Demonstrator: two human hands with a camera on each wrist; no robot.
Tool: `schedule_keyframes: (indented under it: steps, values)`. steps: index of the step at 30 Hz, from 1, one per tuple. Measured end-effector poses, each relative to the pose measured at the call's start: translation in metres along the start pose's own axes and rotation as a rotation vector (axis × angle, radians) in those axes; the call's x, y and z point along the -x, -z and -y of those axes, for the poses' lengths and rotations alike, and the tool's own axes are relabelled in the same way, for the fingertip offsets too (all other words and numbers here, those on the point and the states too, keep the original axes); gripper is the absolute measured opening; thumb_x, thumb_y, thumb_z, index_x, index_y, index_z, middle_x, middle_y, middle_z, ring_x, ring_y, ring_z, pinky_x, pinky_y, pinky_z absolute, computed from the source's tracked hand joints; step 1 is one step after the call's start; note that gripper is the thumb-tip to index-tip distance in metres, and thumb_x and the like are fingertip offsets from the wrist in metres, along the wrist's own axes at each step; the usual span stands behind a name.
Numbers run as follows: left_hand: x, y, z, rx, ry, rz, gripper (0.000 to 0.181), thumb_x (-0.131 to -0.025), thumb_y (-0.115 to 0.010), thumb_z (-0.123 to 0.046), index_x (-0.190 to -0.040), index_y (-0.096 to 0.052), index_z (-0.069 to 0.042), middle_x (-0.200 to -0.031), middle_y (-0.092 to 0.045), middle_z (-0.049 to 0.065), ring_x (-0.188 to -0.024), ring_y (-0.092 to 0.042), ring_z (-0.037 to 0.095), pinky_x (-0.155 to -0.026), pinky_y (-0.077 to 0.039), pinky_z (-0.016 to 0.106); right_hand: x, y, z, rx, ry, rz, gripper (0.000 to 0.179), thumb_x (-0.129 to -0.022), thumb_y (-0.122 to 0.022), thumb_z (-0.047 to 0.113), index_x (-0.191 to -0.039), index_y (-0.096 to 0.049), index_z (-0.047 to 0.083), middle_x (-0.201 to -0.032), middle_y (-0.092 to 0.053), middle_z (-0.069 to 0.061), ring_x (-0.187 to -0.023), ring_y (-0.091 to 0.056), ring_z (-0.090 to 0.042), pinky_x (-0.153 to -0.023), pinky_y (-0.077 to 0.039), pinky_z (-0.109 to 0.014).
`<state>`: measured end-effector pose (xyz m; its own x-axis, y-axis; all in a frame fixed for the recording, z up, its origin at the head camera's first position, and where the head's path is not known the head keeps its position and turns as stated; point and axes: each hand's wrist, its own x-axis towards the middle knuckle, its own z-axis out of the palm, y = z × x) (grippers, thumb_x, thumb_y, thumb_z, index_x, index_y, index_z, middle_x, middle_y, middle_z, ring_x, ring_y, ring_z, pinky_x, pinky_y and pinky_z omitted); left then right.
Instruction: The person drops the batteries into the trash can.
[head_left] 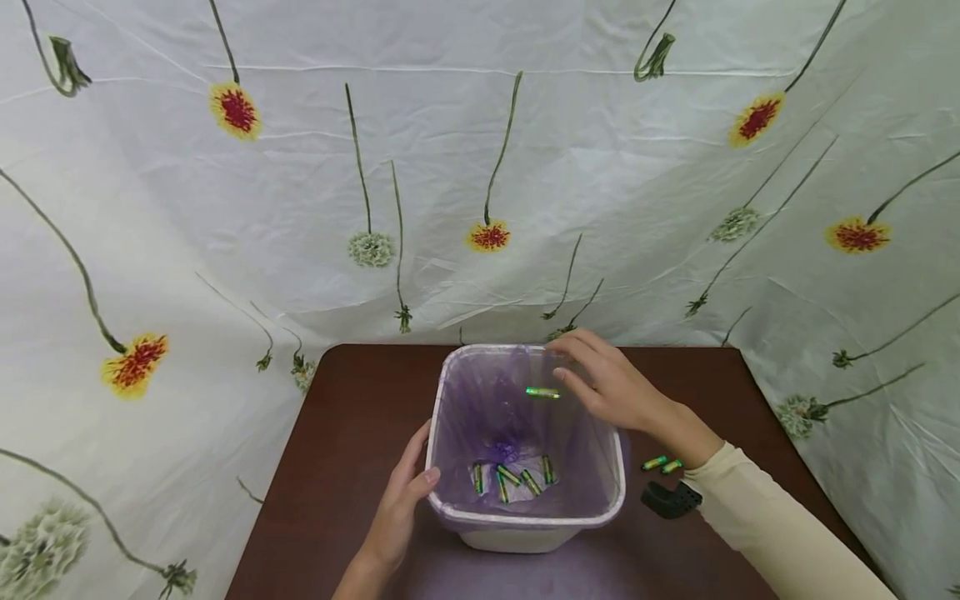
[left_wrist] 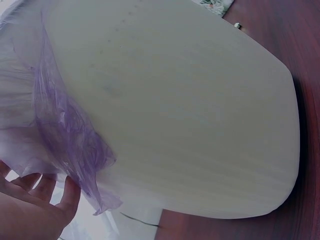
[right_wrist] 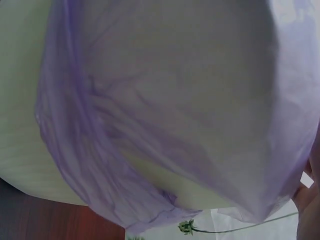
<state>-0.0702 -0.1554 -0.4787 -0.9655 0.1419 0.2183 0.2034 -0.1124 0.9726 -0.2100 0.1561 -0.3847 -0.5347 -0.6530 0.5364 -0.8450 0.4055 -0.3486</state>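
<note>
A white trash bin [head_left: 517, 540] lined with a translucent purple bag [head_left: 480, 400] stands on the table. Several green batteries [head_left: 531, 482] lie at its bottom. Another green battery [head_left: 542, 392] appears in the air inside the bin, just left of my right hand [head_left: 607, 379]. That hand is over the far right rim, thumb and fingers apart, holding nothing. My left hand [head_left: 397, 500] grips the bin's left rim, thumb at the edge and fingers along the outer side. In the left wrist view, the left hand's fingers [left_wrist: 70, 195] are at the loose bag edge [left_wrist: 75, 145].
Two green batteries [head_left: 663, 465] lie on the brown table [head_left: 360, 408] to the right of the bin. Near them is a black strap-like item [head_left: 671, 500] by my right sleeve. A white flowered cloth [head_left: 450, 167] hangs behind and on both sides.
</note>
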Motion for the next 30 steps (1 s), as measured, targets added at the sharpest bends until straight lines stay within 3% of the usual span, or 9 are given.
schedule_keyframes:
  steps: [7,14,22,30]
  values:
    - [-0.001,-0.002,0.001,0.004,-0.006,0.01,0.062,-0.102,-0.043,-0.01,-0.163,-0.031,-0.01,-0.161,-0.036,0.017,-0.142,-0.04,0.023,-0.11,-0.033,0.025,0.011,0.005,-0.004,0.008,-0.015,-0.043,0.031,-0.096,-0.07,0.002,-0.126,-0.067,0.001,-0.122,-0.062,-0.007,-0.1,-0.067,-0.026,-0.08,-0.056,-0.042]
    - [-0.001,-0.002,0.0,0.008,-0.017,0.009,0.062,-0.102,-0.043,-0.009,-0.163,-0.031,-0.01,-0.161,-0.036,0.017,-0.141,-0.041,0.023,-0.11,-0.033,0.025,0.023,0.009,-0.007,0.014,-0.036,-0.083,0.03,-0.093,-0.072,0.0,-0.123,-0.069,0.002,-0.12,-0.063,-0.004,-0.093,-0.065,-0.021,-0.061,-0.048,-0.029]
    - [0.0,-0.002,0.0,0.009,-0.022,0.002,0.062,-0.101,-0.042,-0.009,-0.162,-0.031,-0.009,-0.16,-0.036,0.019,-0.14,-0.042,0.023,-0.109,-0.034,0.024,0.03,0.014,-0.009,0.021,-0.018,-0.126,0.029,-0.09,-0.072,-0.004,-0.119,-0.071,0.001,-0.117,-0.065,-0.005,-0.083,-0.059,-0.015,-0.061,-0.048,-0.033]
    - [0.0,-0.002,0.002,0.007,-0.019,0.002,0.062,-0.102,-0.042,-0.009,-0.162,-0.032,-0.011,-0.16,-0.037,0.017,-0.14,-0.042,0.024,-0.109,-0.034,0.025,0.042,0.021,-0.014,0.024,-0.058,-0.13,0.027,-0.09,-0.073,-0.005,-0.116,-0.073,0.002,-0.113,-0.066,-0.006,-0.092,-0.065,-0.018,-0.074,-0.052,-0.029]
